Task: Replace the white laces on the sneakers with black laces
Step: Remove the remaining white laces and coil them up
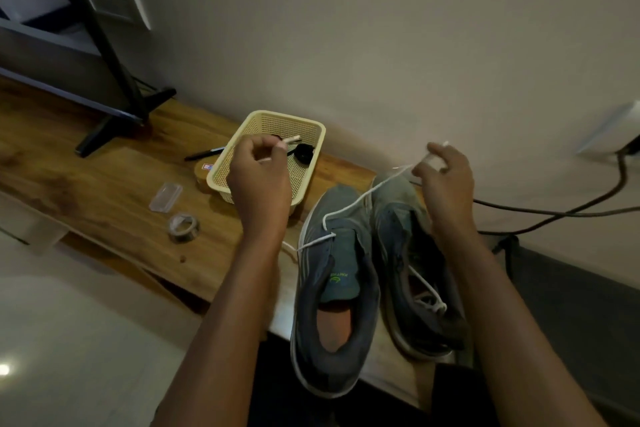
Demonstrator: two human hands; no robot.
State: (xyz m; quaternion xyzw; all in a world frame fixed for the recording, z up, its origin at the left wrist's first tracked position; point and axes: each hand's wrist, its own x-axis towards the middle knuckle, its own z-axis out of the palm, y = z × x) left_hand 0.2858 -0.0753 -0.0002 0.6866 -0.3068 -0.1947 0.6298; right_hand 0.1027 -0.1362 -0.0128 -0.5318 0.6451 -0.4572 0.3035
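While the white lace [346, 206] is being held only by the lowest eyelets of the nearer grey sneaker [332, 340] on the desk [104, 184], its ends are being pinched by the left hand [258, 180] and right hand [446, 180]. The second sneaker [398, 229] is judged not yet unlaced, and the black laces [304, 152] are being left coiled in the yellow basket [287, 116].

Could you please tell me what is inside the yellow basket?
A black coiled bundle, likely laces, lies in the basket. The left hand covers the rest.
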